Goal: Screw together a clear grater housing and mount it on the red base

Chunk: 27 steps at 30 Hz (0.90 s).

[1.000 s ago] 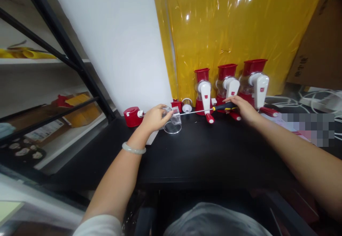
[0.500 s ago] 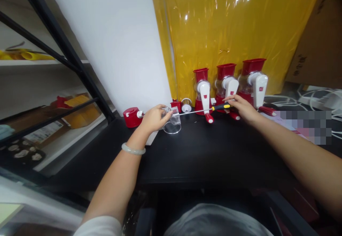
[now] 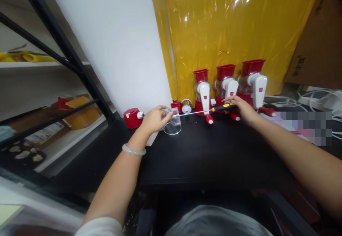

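Observation:
My left hand (image 3: 156, 119) is closed around a clear plastic housing (image 3: 172, 127), its open rim facing down near the table top. In my right hand (image 3: 240, 108) is a screwdriver (image 3: 223, 107) with a black and yellow handle. Its long metal shaft points left, and the tip reaches the housing beside my left fingers; the exact point of contact is too small to make out. A red round base (image 3: 133, 118) with a white knob sits left of my left hand. Just behind the housing are a small red part (image 3: 176, 106) and a metal grater drum (image 3: 186, 106).
Three red and white rotary graters (image 3: 204, 93) with crank handles stand along the back of the black table (image 3: 213, 154). White cables (image 3: 291, 102) lie at the right. A shelf rack (image 3: 77, 68) rises on the left; a yellow sheet (image 3: 227, 25) hangs behind.
The screwdriver handle has turned slightly in my right hand, and those fingers have shifted a little around it. My left hand and the clear housing stay nearly in place.

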Each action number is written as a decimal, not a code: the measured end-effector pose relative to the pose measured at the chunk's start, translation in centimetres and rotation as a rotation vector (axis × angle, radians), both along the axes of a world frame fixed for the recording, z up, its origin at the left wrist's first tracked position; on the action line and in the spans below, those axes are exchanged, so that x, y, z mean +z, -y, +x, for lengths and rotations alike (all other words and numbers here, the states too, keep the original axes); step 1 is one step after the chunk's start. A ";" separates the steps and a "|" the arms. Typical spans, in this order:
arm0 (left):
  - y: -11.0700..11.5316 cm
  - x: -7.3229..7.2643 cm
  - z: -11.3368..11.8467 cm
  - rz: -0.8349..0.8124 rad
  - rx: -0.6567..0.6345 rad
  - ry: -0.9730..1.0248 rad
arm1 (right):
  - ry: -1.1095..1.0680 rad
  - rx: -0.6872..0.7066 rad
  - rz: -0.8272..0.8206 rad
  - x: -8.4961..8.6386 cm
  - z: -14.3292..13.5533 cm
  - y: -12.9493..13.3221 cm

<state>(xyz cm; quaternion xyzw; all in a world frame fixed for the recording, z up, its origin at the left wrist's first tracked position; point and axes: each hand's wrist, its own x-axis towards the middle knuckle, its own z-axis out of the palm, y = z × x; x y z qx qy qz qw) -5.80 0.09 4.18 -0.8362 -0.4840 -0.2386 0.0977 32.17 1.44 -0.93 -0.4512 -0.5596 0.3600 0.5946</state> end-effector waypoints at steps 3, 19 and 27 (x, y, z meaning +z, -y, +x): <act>0.0 0.0 0.0 0.003 0.001 0.017 | -0.013 0.029 0.008 0.0 0.1 -0.2; 0.0 0.0 0.1 -0.004 0.003 0.002 | 0.101 -0.028 0.006 -0.6 0.3 0.0; 0.1 0.0 0.1 -0.008 0.002 0.003 | 0.070 -0.040 0.058 -0.8 0.3 -0.4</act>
